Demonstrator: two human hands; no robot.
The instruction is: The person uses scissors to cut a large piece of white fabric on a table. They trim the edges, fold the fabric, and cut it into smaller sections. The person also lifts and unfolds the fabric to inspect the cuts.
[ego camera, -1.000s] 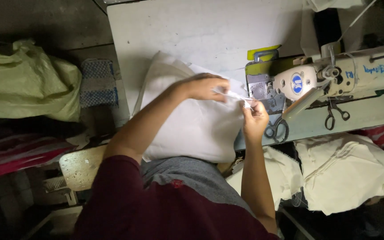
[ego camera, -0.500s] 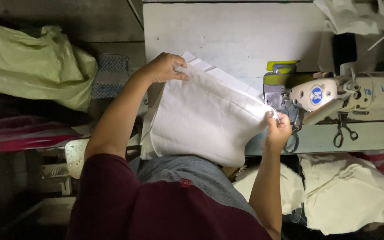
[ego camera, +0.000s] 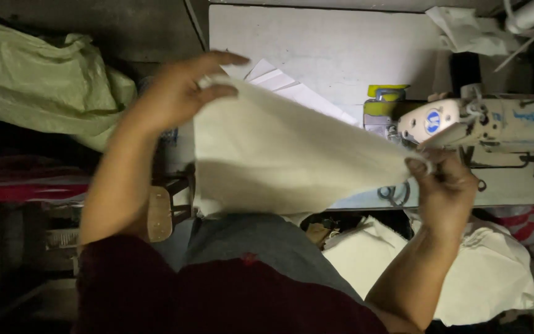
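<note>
Left hand (ego camera: 177, 93) pinches corner of white rectangular cloth panel (ego camera: 285, 154); right hand (ego camera: 443, 185) grips opposite corner, stretching panel taut beside sewing machine (ego camera: 483, 124).

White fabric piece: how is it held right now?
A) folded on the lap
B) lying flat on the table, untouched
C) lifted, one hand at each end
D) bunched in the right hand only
C: the white fabric piece is raised above the table, left hand gripping one end, right hand the other.
</note>
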